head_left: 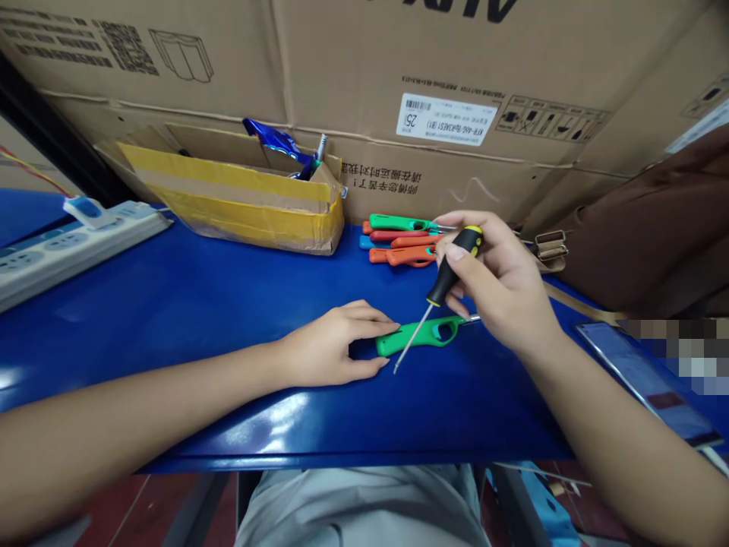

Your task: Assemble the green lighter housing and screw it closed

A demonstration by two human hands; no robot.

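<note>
Near the middle of the blue worktop (187, 304), just in front of you, lies a green long-nosed lighter (424, 333), flat on its side, its handle end toward your left and its metal nozzle toward your right; your left hand (336, 346) rests palm down on the worktop with its fingers partly curled, the fingertips pressing on the handle end of the lighter and pinning it in place; your right hand (501, 285) hovers over the nozzle end, fingers closed around the black and yellow handle of a small screwdriver (441, 292), which slants down and to the left so that its thin metal shaft crosses over the lighter's body and its tip sits just in front of the lighter, close to your left thumb; whether the tip touches the worktop, you cannot tell from this view.

Behind the lighter, near the back of the worktop, a small heap of more lighters (402, 241) lies together, green on top, then red, blue and orange ones; to their left stands an open cardboard box with yellow tape (239, 201), a blue wrapper (276, 140) poking out of it; farther left a white power strip (62, 243) lies along the worktop; at the right edge a phone (643, 380) lies face up, and behind it sits a brown bag (654, 220); large cardboard cartons (353, 68) wall off the back.
</note>
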